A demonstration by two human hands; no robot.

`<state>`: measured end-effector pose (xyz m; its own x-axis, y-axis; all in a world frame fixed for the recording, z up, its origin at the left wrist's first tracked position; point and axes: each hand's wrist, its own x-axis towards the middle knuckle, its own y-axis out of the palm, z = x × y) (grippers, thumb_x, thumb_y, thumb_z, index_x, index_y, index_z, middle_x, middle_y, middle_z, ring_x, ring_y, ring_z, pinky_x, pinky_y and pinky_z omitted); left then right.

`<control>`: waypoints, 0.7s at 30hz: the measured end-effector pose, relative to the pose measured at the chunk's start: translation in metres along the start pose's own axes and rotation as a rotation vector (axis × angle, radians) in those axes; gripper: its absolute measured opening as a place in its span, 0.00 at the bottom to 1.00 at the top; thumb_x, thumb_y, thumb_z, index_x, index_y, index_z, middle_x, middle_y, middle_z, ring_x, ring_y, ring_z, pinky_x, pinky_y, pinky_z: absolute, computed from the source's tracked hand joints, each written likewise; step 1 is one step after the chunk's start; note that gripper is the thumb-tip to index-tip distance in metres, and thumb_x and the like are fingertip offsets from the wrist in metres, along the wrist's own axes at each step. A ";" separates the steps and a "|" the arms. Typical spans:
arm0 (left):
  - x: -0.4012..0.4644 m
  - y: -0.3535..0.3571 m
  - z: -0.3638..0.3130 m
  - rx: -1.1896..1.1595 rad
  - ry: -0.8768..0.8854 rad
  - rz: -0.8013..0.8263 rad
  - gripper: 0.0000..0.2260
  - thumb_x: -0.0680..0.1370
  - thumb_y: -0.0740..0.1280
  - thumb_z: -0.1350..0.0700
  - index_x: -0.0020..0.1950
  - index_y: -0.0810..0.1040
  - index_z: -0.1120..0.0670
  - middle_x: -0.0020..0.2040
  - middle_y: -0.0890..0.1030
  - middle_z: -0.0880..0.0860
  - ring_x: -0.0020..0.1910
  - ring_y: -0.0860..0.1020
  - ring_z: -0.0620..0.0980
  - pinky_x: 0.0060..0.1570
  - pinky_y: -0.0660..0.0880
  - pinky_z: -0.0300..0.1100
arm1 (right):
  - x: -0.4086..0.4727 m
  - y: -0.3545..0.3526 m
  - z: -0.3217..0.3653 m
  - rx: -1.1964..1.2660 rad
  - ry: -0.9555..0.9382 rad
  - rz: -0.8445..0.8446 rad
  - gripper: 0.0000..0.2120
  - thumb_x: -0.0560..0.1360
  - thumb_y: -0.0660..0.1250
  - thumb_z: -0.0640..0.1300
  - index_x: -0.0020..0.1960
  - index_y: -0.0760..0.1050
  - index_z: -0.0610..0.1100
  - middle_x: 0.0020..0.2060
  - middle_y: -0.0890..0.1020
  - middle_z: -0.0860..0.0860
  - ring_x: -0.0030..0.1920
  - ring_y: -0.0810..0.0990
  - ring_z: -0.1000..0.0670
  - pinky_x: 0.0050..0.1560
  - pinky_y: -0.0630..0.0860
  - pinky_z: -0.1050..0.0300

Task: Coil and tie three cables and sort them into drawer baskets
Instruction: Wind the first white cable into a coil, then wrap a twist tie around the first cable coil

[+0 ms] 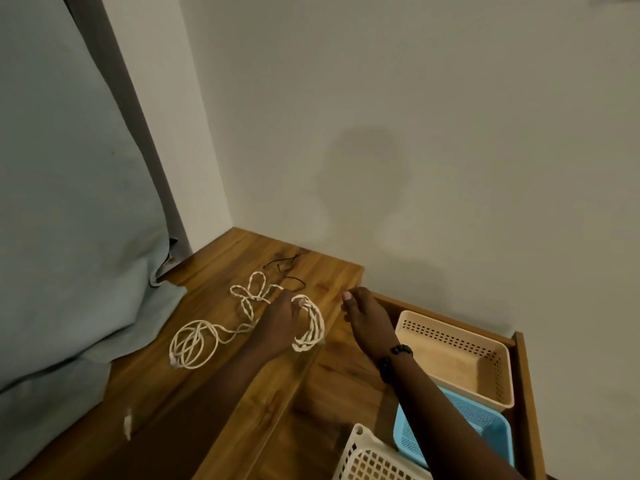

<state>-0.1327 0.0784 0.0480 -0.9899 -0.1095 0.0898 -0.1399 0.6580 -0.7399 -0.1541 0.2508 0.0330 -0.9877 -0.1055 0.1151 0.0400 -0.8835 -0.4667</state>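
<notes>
We've got the left hand (280, 315) at frame center, fingers curled round a coiled white cable (310, 323), loops hanging to its right w/ the coil's long axis running up-down. Right hand (363, 315) sits just right of it, empty, fingers loosely curled, so it's the closer one for tying. Dark ties (284, 268) lie above, I think. Beige basket (457, 355) is lower right.

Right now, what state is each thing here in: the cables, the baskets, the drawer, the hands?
Coiled cable: looped, gripped by left hand.
Braided cable: loose, uncoiled.
Thin cable: roughly looped, untied.
Right hand: loosely curled, holding nothing.
Drawer: open.
Beige basket: empty.
Blue basket: shows nothing inside.
White basket: partly out of view.
</notes>
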 end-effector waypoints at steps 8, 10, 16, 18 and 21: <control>0.058 -0.022 0.066 -0.011 -0.133 -0.040 0.17 0.83 0.56 0.54 0.71 0.67 0.58 0.48 0.80 0.58 0.40 0.77 0.49 0.36 0.70 0.42 | 0.063 0.061 -0.022 -0.272 0.009 0.040 0.11 0.81 0.59 0.40 0.61 0.75 0.45 0.55 0.80 0.49 0.47 0.79 0.52 0.42 0.75 0.64; 0.077 -0.023 0.078 -0.030 -0.140 -0.042 0.16 0.83 0.56 0.53 0.69 0.67 0.58 0.46 0.79 0.54 0.37 0.74 0.44 0.36 0.72 0.40 | 0.085 0.078 -0.026 -0.346 -0.004 0.046 0.12 0.81 0.59 0.40 0.61 0.76 0.45 0.59 0.79 0.49 0.51 0.79 0.50 0.49 0.78 0.59; 0.116 -0.026 0.098 -0.070 -0.100 -0.014 0.14 0.84 0.55 0.51 0.62 0.71 0.59 0.46 0.78 0.52 0.42 0.76 0.46 0.42 0.74 0.46 | 0.150 0.126 -0.041 -0.807 -0.105 0.137 0.21 0.80 0.59 0.41 0.72 0.66 0.52 0.72 0.68 0.51 0.70 0.65 0.42 0.68 0.65 0.44; 0.124 -0.026 0.106 -0.053 -0.092 -0.004 0.13 0.84 0.55 0.52 0.61 0.71 0.58 0.43 0.77 0.49 0.39 0.75 0.44 0.36 0.69 0.37 | 0.165 0.136 -0.043 -0.894 -0.147 0.208 0.24 0.80 0.58 0.40 0.75 0.61 0.53 0.75 0.63 0.52 0.74 0.59 0.42 0.71 0.60 0.43; 0.134 -0.026 0.118 -0.041 -0.089 -0.015 0.12 0.83 0.55 0.51 0.60 0.71 0.58 0.39 0.75 0.48 0.34 0.72 0.40 0.27 0.65 0.31 | 0.180 0.150 -0.049 -0.972 -0.170 0.345 0.25 0.81 0.57 0.42 0.76 0.58 0.52 0.76 0.60 0.51 0.76 0.54 0.43 0.73 0.57 0.42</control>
<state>-0.2593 -0.0413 0.0011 -0.9820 -0.1845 0.0395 -0.1573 0.6854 -0.7110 -0.3332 0.1218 -0.0593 -0.9084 -0.4118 -0.0717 0.1027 -0.0536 -0.9933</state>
